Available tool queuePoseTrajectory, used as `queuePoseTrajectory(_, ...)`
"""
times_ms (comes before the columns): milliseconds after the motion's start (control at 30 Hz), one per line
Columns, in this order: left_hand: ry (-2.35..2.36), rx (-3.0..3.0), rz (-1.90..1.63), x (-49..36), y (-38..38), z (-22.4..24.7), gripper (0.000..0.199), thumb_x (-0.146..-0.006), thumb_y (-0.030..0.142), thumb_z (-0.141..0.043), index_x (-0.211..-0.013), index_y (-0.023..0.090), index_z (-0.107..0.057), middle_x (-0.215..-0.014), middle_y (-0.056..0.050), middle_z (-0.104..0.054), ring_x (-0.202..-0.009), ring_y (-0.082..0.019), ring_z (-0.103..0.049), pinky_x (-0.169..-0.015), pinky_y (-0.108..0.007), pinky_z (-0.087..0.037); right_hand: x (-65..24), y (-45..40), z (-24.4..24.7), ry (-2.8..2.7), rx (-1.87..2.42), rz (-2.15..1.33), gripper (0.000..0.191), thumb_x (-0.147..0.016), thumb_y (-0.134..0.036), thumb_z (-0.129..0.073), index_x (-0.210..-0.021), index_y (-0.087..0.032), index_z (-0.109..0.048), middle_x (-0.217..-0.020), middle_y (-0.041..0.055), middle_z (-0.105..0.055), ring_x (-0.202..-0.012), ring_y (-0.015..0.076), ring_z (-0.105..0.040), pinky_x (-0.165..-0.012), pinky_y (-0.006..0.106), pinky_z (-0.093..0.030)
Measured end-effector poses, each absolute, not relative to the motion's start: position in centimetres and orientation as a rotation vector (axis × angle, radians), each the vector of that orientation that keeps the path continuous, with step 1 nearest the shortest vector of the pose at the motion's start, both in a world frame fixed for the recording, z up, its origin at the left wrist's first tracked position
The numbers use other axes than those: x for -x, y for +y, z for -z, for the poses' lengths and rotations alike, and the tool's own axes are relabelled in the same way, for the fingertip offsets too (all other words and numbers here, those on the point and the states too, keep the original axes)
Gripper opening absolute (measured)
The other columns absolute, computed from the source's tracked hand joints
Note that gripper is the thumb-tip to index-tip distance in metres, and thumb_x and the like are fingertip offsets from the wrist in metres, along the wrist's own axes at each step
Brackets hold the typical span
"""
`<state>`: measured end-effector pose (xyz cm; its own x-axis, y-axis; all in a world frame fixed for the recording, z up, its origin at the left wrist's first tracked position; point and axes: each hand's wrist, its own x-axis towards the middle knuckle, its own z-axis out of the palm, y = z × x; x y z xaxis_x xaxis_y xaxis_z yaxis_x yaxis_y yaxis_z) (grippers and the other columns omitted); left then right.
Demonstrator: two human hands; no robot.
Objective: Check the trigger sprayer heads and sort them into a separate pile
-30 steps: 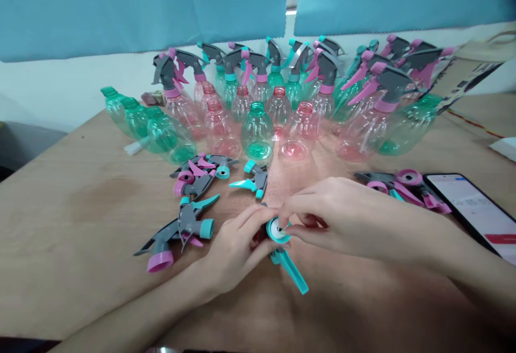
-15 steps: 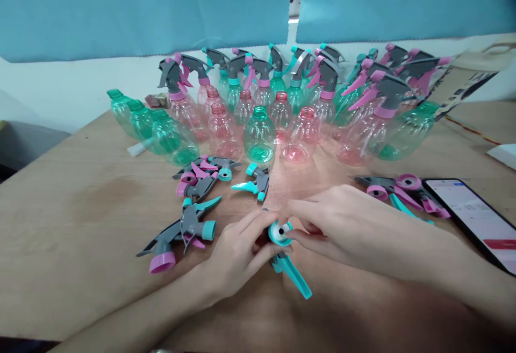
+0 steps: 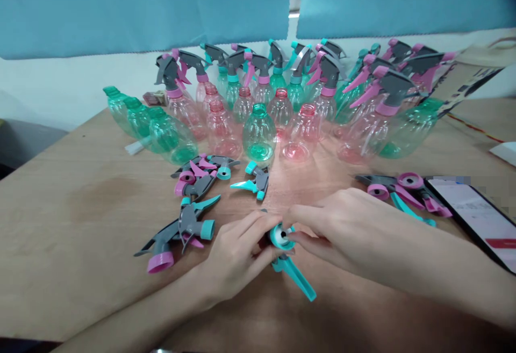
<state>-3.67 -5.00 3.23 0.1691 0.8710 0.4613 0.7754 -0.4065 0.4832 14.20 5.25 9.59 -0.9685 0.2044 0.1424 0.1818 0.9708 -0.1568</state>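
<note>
My left hand (image 3: 237, 253) is closed around a trigger spray head (image 3: 296, 278) with a grey body, a teal lever and a teal screw collar. The collar's open end faces up toward me and shows a white inside with a dark hole. At the collar's right rim, my right hand (image 3: 342, 229) has its thumb and forefinger pinched together, the tips reaching into the opening. Whatever sits between those tips is too small to make out. Just beyond my hands lies another teal spray head (image 3: 258, 181), on its side.
Loose pink and teal spray heads (image 3: 181, 229) lie at left, with more (image 3: 403, 186) at right beside a phone (image 3: 475, 218). Behind stand several capless bottles, including a green bottle (image 3: 259, 132), and rows of bottles with heads fitted (image 3: 389, 100). A printed bag (image 3: 463, 81) stands back right.
Both hands and the spray head between them have shifted very slightly right. My right fingertips have moved a little at the collar's opening. The view has tilted a touch.
</note>
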Motion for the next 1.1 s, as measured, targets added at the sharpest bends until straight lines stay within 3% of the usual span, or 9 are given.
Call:
queuePoseTrajectory(167,1.64,-2.331,-1.128,3.8,-5.1,-3.2,0.027,-0.087,0.029,-0.056,-0.111,0.017,-0.055,-0.089,-0.004,-0.066,-0.069,-0.012,-0.062,-0.057,-0.02,-0.049,-14.2,4.4,-9.1,-2.892,0.328,-0.118,0.01,-0.079,-0.009,-0.057,-0.076,-0.019,-0.058,-0.057,-0.0035,-0.056,-0.043,0.0115,-0.045,-0.044,0.028,-0.016)
queuePoseTrajectory(367,1.683,-2.323,-1.236,3.5,-5.3,-2.9,0.028,-0.083,0.021,-0.061,-0.111,0.018,-0.056,-0.085,-0.002,-0.067,-0.068,-0.012,-0.062,-0.067,-0.023,-0.052,-13.5,3.3,-9.1,-2.768,0.474,-0.253,0.021,-0.075,-0.007,-0.056,-0.058,-0.018,-0.054,-0.047,-0.0037,-0.055,-0.036,0.0093,-0.041,-0.042,0.026,-0.018)
queuePoseTrajectory(533,1.754,-2.309,-1.234,3.3,-5.4,-2.8,0.026,-0.083,0.022,-0.061,-0.109,0.019,-0.057,-0.08,-0.001,-0.065,-0.058,-0.009,-0.058,-0.061,-0.021,-0.052,-13.2,2.5,-8.5,-2.644,0.657,-0.292,0.021,-0.076,-0.012,-0.054,-0.056,-0.018,-0.054,-0.043,-0.0035,-0.051,-0.035,0.0098,-0.038,-0.04,0.026,-0.017)
queuePoseTrajectory(800,1.781,-2.322,-1.243,3.3,-5.5,-3.1,0.025,-0.083,0.021,-0.06,-0.108,0.017,-0.057,-0.076,0.002,-0.065,-0.048,-0.005,-0.052,-0.055,-0.019,-0.049,-13.4,1.4,-8.1,-2.674,0.651,-0.164,0.013,-0.076,-0.01,-0.05,-0.073,-0.015,-0.061,-0.044,0.0011,-0.056,-0.033,0.0187,-0.047,-0.037,0.028,-0.016)
queuePoseTrajectory(1100,1.763,-2.36,-1.255,2.9,-5.6,-3.0,0.021,-0.086,0.019,-0.057,-0.105,0.013,-0.055,-0.075,-0.001,-0.061,-0.05,-0.007,-0.051,-0.052,-0.019,-0.046,-12.8,2.3,-8.2,-2.677,0.623,-0.369,0.013,-0.079,-0.011,-0.054,-0.067,-0.015,-0.058,-0.049,-0.0001,-0.058,-0.037,0.0142,-0.048,-0.039,0.028,-0.018)
